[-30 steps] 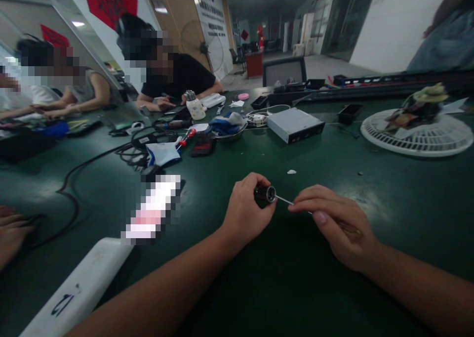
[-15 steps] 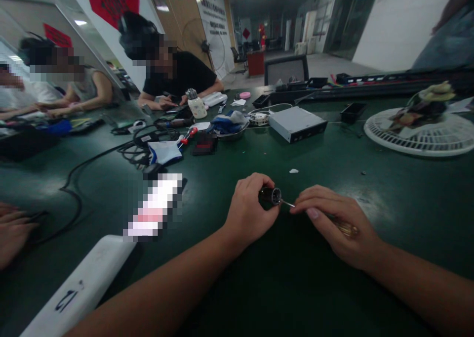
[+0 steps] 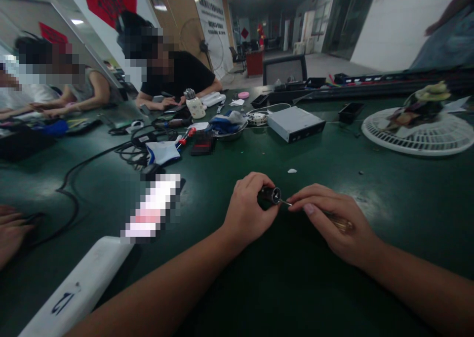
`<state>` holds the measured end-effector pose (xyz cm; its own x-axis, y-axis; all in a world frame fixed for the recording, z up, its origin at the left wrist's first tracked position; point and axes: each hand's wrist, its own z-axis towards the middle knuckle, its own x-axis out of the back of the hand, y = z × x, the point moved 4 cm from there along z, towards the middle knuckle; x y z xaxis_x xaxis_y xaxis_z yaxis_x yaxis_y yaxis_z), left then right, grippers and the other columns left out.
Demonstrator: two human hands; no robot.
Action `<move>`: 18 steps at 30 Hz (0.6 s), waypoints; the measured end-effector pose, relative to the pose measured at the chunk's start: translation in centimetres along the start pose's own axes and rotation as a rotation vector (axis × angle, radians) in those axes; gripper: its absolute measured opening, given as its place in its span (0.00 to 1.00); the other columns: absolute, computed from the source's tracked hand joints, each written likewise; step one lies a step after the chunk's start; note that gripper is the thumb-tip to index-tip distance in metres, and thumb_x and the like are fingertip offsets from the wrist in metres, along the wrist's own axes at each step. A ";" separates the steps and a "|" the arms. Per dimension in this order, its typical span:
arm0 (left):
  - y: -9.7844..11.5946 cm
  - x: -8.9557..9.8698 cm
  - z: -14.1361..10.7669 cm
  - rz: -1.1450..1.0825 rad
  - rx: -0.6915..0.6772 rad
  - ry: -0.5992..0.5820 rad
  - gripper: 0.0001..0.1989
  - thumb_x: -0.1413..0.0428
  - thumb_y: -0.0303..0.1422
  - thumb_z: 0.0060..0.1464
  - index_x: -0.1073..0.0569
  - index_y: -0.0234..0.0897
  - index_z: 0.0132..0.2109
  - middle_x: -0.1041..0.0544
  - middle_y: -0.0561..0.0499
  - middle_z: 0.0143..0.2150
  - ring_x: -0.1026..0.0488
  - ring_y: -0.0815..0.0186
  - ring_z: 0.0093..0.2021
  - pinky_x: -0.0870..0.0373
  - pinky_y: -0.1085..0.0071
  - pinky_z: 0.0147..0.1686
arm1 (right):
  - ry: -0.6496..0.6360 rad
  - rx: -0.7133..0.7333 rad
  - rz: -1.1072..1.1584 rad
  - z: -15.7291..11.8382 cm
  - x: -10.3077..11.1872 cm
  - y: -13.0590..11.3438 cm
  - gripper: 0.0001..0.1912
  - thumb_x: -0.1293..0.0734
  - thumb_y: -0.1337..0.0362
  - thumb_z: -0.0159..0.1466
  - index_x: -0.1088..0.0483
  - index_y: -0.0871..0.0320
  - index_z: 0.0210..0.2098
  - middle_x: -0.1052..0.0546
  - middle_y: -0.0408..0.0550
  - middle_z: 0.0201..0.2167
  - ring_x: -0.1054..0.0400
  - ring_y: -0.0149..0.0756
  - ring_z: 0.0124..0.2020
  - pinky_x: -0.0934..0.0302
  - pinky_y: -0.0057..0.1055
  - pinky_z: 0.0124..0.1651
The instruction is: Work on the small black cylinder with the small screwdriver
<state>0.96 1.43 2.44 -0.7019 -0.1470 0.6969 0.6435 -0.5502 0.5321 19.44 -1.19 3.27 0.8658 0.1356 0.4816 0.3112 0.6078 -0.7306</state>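
- Our left hand (image 3: pixel 247 212) curls closed around a small black cylinder (image 3: pixel 269 195), held at the fingertips just right of lower centre, its silver-rimmed end facing right.
- Our right hand (image 3: pixel 335 220) pinches a precision screwdriver (image 3: pixel 338 221) with an amber handle, its thin metal shaft (image 3: pixel 285 203) reaching that rimmed end.
- Both hands are over the dark green workbench (image 3: pixel 374 282).
- Farther off, toward the upper right, we see a grey metal drive enclosure (image 3: pixel 295 123) and a white fan guard (image 3: pixel 418 139).
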 end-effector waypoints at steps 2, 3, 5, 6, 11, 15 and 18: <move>0.1 -0.1 0.0 0.004 -0.010 -0.018 0.13 0.38 0.25 0.49 0.32 0.39 0.41 0.26 0.49 0.43 0.29 0.58 0.46 0.33 0.59 0.45 | -0.013 0.011 0.036 -0.1 0.0 0.1 0.11 0.36 0.70 0.68 0.21 0.52 0.42 0.18 0.47 0.42 0.24 0.40 0.44 0.30 0.39 0.46; 0.1 -0.1 0.0 0.004 -0.018 -0.028 0.14 0.38 0.24 0.49 0.32 0.40 0.41 0.26 0.49 0.44 0.29 0.58 0.46 0.33 0.58 0.46 | -0.012 0.006 0.048 -0.1 0.0 0.2 0.11 0.35 0.69 0.68 0.22 0.51 0.43 0.18 0.46 0.42 0.24 0.40 0.44 0.30 0.39 0.45; 0.1 -0.2 0.0 -0.001 -0.029 -0.039 0.14 0.38 0.25 0.50 0.32 0.40 0.42 0.26 0.49 0.44 0.29 0.58 0.47 0.33 0.58 0.46 | -0.002 -0.021 0.052 -0.1 -0.1 0.5 0.11 0.34 0.67 0.68 0.23 0.49 0.46 0.17 0.45 0.43 0.23 0.40 0.43 0.30 0.39 0.44; 0.1 -0.3 0.0 -0.007 -0.032 -0.041 0.14 0.38 0.25 0.50 0.32 0.39 0.42 0.26 0.48 0.45 0.29 0.58 0.48 0.32 0.58 0.46 | 0.006 -0.038 0.042 -0.2 -0.1 0.6 0.11 0.33 0.66 0.68 0.23 0.48 0.47 0.17 0.45 0.43 0.23 0.40 0.44 0.30 0.39 0.44; 0.0 -0.2 0.0 -0.036 -0.021 -0.006 0.14 0.38 0.24 0.49 0.32 0.39 0.42 0.27 0.48 0.46 0.29 0.58 0.49 0.32 0.57 0.48 | 0.066 -0.123 -0.089 -0.1 0.0 0.7 0.08 0.35 0.64 0.69 0.23 0.48 0.42 0.17 0.47 0.43 0.23 0.43 0.45 0.30 0.45 0.48; -0.1 -0.1 -0.1 -0.029 -0.002 0.020 0.14 0.37 0.25 0.49 0.31 0.39 0.41 0.28 0.46 0.48 0.29 0.56 0.51 0.31 0.56 0.49 | 0.015 -0.121 -0.059 -0.1 0.0 0.6 0.10 0.37 0.63 0.70 0.23 0.50 0.36 0.18 0.47 0.37 0.23 0.41 0.38 0.30 0.41 0.39; 0.0 -0.3 -0.2 -0.017 -0.037 -0.033 0.14 0.37 0.25 0.48 0.32 0.39 0.41 0.28 0.45 0.50 0.30 0.55 0.52 0.32 0.55 0.49 | 0.004 -0.087 0.037 -0.3 0.1 0.7 0.10 0.37 0.62 0.71 0.24 0.50 0.35 0.18 0.46 0.36 0.23 0.40 0.37 0.30 0.39 0.38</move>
<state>1.16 1.32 2.13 -0.7016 -0.1111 0.7038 0.6197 -0.5826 0.5259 19.89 -0.97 2.70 0.8790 0.1535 0.4515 0.3113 0.5325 -0.7871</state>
